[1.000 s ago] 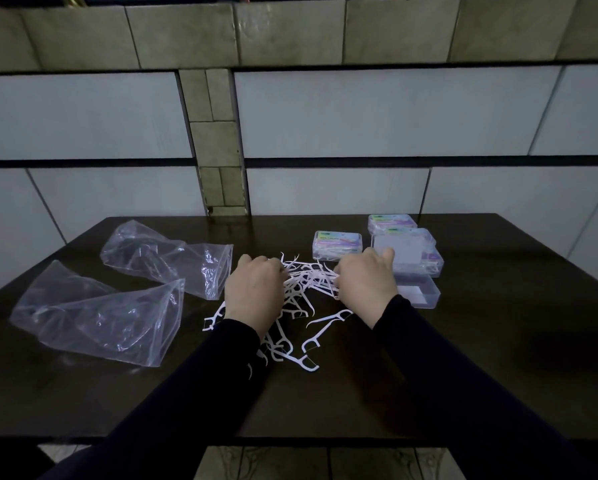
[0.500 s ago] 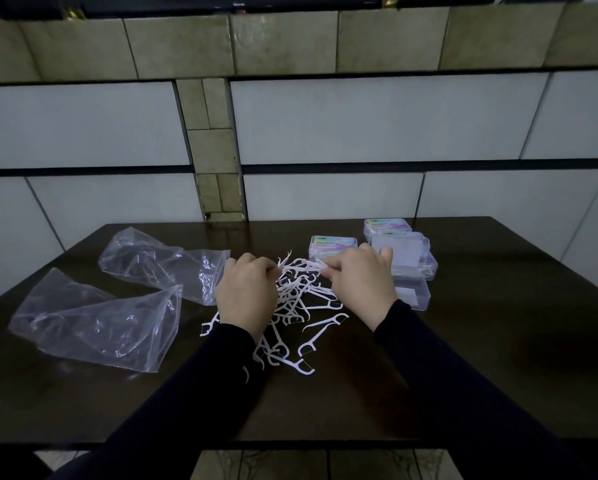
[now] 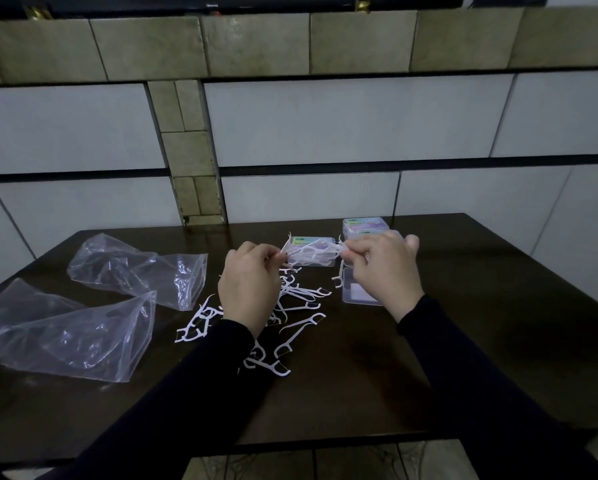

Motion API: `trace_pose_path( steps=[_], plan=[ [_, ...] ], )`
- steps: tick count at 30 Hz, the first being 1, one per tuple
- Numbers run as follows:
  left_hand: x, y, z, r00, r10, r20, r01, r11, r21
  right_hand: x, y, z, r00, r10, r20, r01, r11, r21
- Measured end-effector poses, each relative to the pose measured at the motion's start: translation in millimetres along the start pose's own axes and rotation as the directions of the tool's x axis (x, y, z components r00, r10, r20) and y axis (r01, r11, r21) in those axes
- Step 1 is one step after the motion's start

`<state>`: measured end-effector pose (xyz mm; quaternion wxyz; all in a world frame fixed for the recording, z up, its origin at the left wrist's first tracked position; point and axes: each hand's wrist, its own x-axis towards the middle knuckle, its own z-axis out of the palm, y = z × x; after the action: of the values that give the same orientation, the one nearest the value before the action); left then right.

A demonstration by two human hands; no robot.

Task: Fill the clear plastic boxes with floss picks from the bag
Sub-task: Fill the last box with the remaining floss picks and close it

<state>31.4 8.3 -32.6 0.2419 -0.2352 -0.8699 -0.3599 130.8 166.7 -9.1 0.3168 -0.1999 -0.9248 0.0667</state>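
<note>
White floss picks (image 3: 292,308) lie scattered in a loose pile at the middle of the dark table. My left hand (image 3: 251,289) and my right hand (image 3: 382,268) are raised above the pile and together hold a small bunch of floss picks (image 3: 309,252) by its two ends. An open clear plastic box (image 3: 360,292) sits just under my right hand, partly hidden by it. A closed box with a colourful label (image 3: 313,242) sits behind the held bunch. Two more labelled boxes (image 3: 365,225) stand behind my right hand.
Two empty clear plastic bags lie at the left, one near the front (image 3: 69,334) and one behind it (image 3: 135,268). The dark table (image 3: 481,323) ends at a tiled wall behind and at a front edge near my arms.
Both hands have lifted from the pile, carrying a bunch of picks up between them. My right hand has shifted right, towards the open box.
</note>
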Motion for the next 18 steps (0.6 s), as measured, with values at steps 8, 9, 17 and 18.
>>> trace_pose_path(
  steps=[8,9,17,18],
  plan=[
    [5.4,32.0,24.4,0.999,-0.031,0.037,0.035,0.991,-0.132,-4.4,33.4,2.4,0.986,0.163,-0.035,-0.157,0.977,0.142],
    [6.0,37.2,28.0,0.998,-0.032,0.046,0.039,0.986,-0.164,-5.0,38.1,2.0,0.981,0.192,-0.027,-0.185,0.969,0.164],
    [4.6,65.6,54.5,0.966,0.022,0.258,0.052,0.959,-0.277,-8.7,59.7,4.8,0.954,0.271,0.13,-0.288,0.947,0.142],
    [4.5,64.6,56.8,0.953,0.045,0.299,0.041,0.96,-0.277,-8.3,60.8,5.2,0.956,0.245,0.16,-0.263,0.96,0.101]
  ],
)
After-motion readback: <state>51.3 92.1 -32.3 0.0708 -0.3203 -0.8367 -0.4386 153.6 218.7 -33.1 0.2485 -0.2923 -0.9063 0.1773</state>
